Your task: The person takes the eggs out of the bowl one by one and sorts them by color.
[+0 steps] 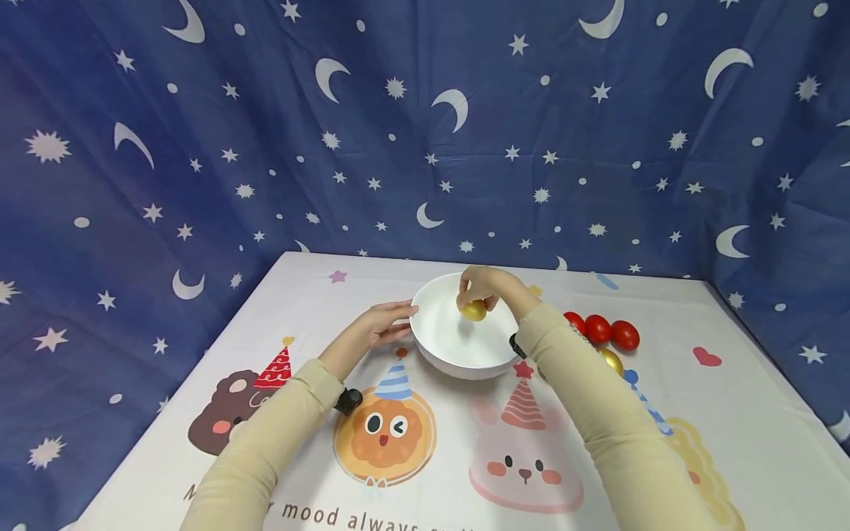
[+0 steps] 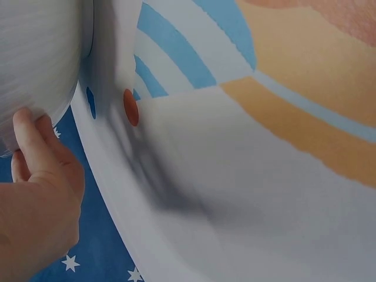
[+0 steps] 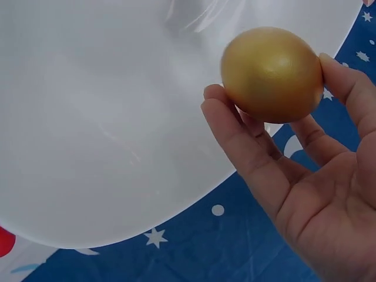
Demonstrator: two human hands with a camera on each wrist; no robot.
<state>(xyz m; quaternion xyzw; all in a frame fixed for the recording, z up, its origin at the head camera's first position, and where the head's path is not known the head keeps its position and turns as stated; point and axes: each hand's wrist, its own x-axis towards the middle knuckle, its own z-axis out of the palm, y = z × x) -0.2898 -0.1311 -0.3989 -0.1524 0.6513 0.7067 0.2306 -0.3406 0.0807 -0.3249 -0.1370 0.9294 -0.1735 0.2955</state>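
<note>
A large white bowl [image 1: 458, 354] stands on the table. Fairly straight fingers of my left hand [image 1: 384, 323] touch the outside of its left wall; in the left wrist view the fingertips [image 2: 24, 120] lie against the bowl's side [image 2: 41, 53]. Over the bowl's inside, my right hand [image 1: 488, 284] pinches a golden egg [image 1: 474, 310] between thumb and fingers. Up close in the right wrist view, the egg [image 3: 273, 73] is smooth and shiny, above the bowl's white interior [image 3: 106, 129]. Nothing else shows in the visible part of the bowl.
Right of the bowl lie red eggs [image 1: 598, 329] in a row, one partly behind the right sleeve [image 1: 591, 398]. Another golden egg [image 1: 612, 361] lies nearer, also partly covered by the sleeve. A white cloth with cartoon prints covers the table [image 1: 750, 428]; a blue curtain [image 1: 425, 147] hangs behind.
</note>
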